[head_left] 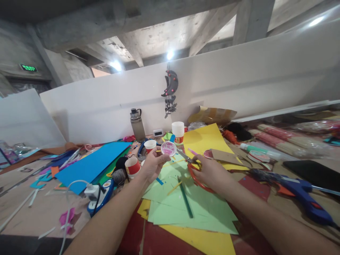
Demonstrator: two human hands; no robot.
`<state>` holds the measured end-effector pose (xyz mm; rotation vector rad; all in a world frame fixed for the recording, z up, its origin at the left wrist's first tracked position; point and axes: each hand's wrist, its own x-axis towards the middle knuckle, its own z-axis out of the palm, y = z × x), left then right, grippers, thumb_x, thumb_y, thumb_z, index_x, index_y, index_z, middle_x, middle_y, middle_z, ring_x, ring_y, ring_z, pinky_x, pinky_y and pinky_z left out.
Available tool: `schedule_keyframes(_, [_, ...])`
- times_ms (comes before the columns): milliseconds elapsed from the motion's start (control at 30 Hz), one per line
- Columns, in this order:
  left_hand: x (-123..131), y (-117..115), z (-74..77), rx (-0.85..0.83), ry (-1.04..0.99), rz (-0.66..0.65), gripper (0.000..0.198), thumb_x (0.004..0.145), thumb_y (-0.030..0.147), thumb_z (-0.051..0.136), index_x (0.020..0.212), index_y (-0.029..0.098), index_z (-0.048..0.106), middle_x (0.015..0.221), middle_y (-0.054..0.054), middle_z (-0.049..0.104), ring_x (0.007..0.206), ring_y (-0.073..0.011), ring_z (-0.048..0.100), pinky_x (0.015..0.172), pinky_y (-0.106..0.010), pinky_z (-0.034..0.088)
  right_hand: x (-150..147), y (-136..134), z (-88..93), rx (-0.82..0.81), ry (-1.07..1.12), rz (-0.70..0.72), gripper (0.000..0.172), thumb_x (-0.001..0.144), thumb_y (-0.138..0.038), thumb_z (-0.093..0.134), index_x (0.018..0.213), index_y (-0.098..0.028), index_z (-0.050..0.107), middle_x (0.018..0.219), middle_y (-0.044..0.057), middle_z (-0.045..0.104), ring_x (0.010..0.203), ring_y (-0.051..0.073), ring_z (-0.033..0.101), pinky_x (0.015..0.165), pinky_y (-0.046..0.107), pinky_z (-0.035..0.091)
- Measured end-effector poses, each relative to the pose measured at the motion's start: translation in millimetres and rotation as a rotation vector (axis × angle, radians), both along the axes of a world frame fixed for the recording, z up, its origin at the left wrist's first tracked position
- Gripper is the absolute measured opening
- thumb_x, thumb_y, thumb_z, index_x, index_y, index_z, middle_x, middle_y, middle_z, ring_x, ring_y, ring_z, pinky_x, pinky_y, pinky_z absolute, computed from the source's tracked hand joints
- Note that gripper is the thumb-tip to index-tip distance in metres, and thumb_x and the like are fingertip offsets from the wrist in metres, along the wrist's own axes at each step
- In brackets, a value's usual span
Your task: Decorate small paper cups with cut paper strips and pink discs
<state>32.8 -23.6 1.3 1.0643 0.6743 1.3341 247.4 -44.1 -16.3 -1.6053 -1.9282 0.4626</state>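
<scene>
Scissors (183, 154) in right hand (211, 173), right of frame centre, fingers curled closed around the handles, blades aimed toward upper left. Close by, near frame centre, a pink-and-white disc (168, 148), edge pinched between thumb and fingers of left hand (152, 165). Cannot tell whether blade tips touch it. Below both hands, at lower centre, light-green sheets (170, 209) with a dark green strip (186, 200) on top. Just left of left hand, a red-and-white paper cup (132, 165); farther toward left side, a blue sheet (92, 164). At lower right, a blue glue gun (301, 193).
</scene>
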Motion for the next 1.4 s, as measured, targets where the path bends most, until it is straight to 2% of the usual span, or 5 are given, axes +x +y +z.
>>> schedule_keyframes(200, [1, -1, 0.7, -0.008, 0.001, 0.02, 0.044, 0.059, 0.014, 0.082, 0.098, 0.015, 0.062, 0.089, -0.003, 0.068, 0.074, -0.0096, 0.06, 0.071, -0.021, 0.048, -2, 3, -8.1, -0.062, -0.423, -0.033, 0.032, 0.08, -0.032, 0.052, 0.107, -0.016, 0.059, 0.096, 0.015, 0.069, 0.085, 0.03, 0.066, 0.062, 0.032, 0.041])
schedule_keyframes(967, [-14, 7, 19.8, 0.046, -0.124, 0.116, 0.035, 0.061, 0.014, 0.08, 0.09, 0.015, 0.062, 0.086, -0.002, 0.065, 0.069, -0.0083, 0.058, 0.06, -0.019, 0.047, 7, -2, 4.6, -0.017, -0.572, -0.112, 0.032, 0.084, -0.028, 0.056, 0.107, -0.008, 0.063, 0.108, 0.024, 0.062, 0.096, 0.036, 0.062, 0.074, 0.043, 0.047])
schedule_keyframes(1100, [-5, 1, 16.4, 0.093, -0.049, 0.112, 0.043, 0.058, 0.014, 0.081, 0.095, 0.016, 0.06, 0.085, -0.001, 0.066, 0.069, -0.0088, 0.058, 0.06, -0.02, 0.045, -1, -3, 8.9, 0.198, -0.177, 0.004, 0.036, 0.088, -0.039, 0.051, 0.111, -0.014, 0.063, 0.108, 0.018, 0.064, 0.101, 0.031, 0.06, 0.085, 0.042, 0.045])
schedule_keyframes(1233, [3, -8, 15.5, 0.122, 0.026, 0.119, 0.048, 0.056, 0.015, 0.082, 0.097, 0.016, 0.057, 0.085, -0.002, 0.066, 0.071, -0.0097, 0.058, 0.062, -0.021, 0.045, -26, -5, 25.4, 0.091, 0.423, 0.186, 0.043, 0.087, -0.05, 0.049, 0.117, -0.021, 0.059, 0.115, 0.01, 0.065, 0.092, 0.02, 0.062, 0.077, 0.032, 0.049])
schedule_keyframes(1400, [7, -13, 13.6, 0.097, 0.083, 0.1, 0.048, 0.053, 0.017, 0.084, 0.091, 0.015, 0.055, 0.08, -0.001, 0.065, 0.07, -0.0103, 0.057, 0.067, -0.024, 0.046, -49, 3, 40.1, 0.016, 0.642, 0.3, 0.04, 0.083, -0.05, 0.054, 0.108, -0.019, 0.063, 0.102, 0.007, 0.068, 0.085, 0.018, 0.061, 0.067, 0.029, 0.049])
